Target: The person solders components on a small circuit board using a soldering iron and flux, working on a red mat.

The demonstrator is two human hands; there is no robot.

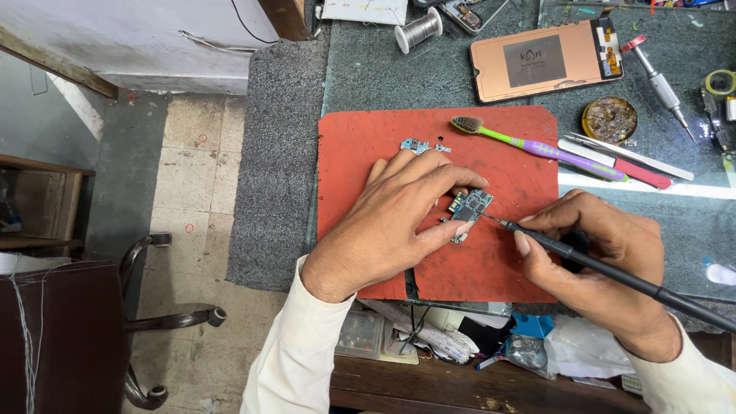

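Now circuit board (470, 208) pinned under left hand (399, 222) fingers (460, 228); screwdriver (613, 276) tip touching.

The left hand (399, 222) lies palm down on the red mat (506, 268), fingers bent and spread, with thumb and first finger pinching together. The right hand (606, 261) is at the mat's right edge, fingers curled tight. Both arms wear cream sleeves.
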